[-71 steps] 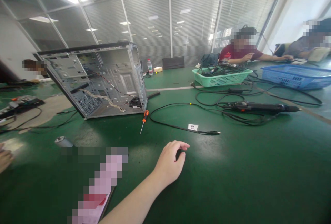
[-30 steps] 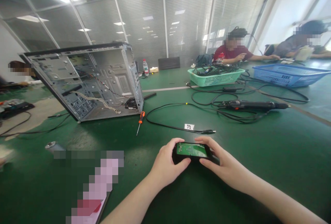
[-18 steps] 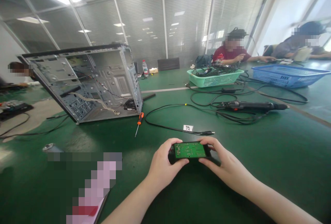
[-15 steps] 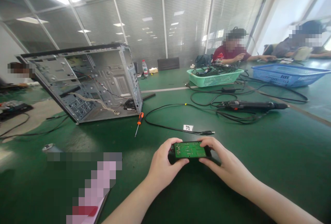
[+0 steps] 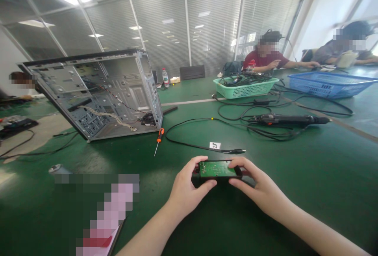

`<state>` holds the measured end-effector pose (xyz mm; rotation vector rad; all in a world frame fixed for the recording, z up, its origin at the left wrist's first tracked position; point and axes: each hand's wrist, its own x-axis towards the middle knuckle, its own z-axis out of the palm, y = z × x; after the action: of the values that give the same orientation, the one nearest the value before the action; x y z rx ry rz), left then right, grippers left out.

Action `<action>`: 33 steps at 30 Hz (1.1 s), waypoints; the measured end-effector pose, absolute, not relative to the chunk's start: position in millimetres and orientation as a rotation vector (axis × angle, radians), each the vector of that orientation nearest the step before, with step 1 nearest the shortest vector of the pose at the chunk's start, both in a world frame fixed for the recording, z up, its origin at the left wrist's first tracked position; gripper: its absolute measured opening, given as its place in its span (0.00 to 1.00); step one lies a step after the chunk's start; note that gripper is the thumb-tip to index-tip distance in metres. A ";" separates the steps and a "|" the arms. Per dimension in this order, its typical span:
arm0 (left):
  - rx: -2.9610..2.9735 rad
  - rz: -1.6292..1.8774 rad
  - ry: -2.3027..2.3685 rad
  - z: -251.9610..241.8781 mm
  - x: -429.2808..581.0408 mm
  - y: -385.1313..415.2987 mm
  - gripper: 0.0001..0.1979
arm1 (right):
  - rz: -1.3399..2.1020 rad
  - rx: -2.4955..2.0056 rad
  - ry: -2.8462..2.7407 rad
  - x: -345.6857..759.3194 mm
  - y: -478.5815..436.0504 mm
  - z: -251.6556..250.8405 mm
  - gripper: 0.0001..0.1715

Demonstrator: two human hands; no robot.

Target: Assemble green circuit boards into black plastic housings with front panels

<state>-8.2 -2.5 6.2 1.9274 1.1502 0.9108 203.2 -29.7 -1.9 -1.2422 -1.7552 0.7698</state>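
Note:
Between my hands, above the green table (image 5: pixel 283 185), is a small black case with a green circuit board (image 5: pixel 217 168) lying face up in it. My left hand (image 5: pixel 189 185) grips the case's left end, thumb at the near edge and fingers at the far side. At the right end, my right hand (image 5: pixel 255 181) holds the case too, with a fingertip touching the board's right part. Beyond the hands lie a cable plug (image 5: pixel 236 151) and a white label marked 28 (image 5: pixel 215 145). An orange-handled screwdriver (image 5: pixel 159 140) rests to the left.
An opened computer case (image 5: pixel 124 90) stands at the left. Behind the hands are a corded black electric screwdriver (image 5: pixel 289 120), a green basket (image 5: pixel 245 90) of cables and a blue basket (image 5: pixel 333 86). A pink-screened phone-like object (image 5: pixel 113 208) is blurred front left. Two people sit far right.
The black case has tilted slightly, so more of its near wall and right end shows and the board catches more light. Both hands keep their grip, nearly in place.

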 end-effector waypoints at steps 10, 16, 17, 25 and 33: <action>1.980 0.795 1.075 10.7 -8.1 -6.4 0.28 | 1.470 -1.321 -0.983 199.9 -26.6 3.9 0.31; 1.885 0.798 1.090 10.1 -5.3 -3.2 0.25 | 1.838 -1.304 -0.686 206.9 -28.7 20.2 0.20; 1.850 0.811 1.081 9.0 -4.8 -1.8 0.25 | 1.888 -1.286 -0.655 207.8 -29.0 21.6 0.20; 1.527 0.853 1.034 0.8 -4.6 6.7 0.25 | 2.104 -1.029 -0.663 215.4 -30.0 19.7 0.22; 1.400 0.877 0.972 -3.0 -5.5 9.2 0.34 | 2.173 -1.050 -0.535 213.1 -28.6 20.9 0.19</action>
<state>-5.5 9.2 -3.0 1.3996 0.9716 0.8768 213.1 -28.6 20.9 -1.0499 -0.5348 2.1731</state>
